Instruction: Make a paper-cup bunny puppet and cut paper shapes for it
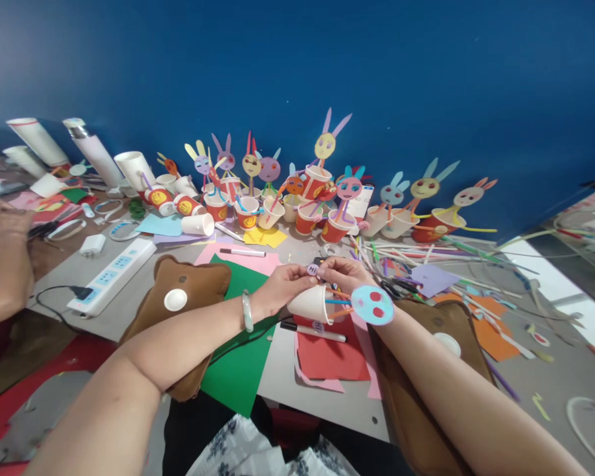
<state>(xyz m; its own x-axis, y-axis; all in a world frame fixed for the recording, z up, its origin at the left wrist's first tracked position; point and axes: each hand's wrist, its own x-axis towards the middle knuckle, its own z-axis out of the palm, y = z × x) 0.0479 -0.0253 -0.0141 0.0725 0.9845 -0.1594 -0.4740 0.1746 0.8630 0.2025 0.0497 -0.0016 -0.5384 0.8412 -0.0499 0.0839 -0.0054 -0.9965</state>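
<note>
Two hands meeting over the tabletop, left hand gripping the rim of a cup lying sideways, long way left to right, right hand pinching a sticker just above it, blue face poking out to the right.

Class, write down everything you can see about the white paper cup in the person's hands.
The paper cup is plain white and tapered. It is held tipped on its side over a sheet of red paper. The left hand grips it from above, and the right hand meets it at the top, by a small round sticker. Thin coloured straws stick out of it toward a blue paper disc with two red dots.
</note>
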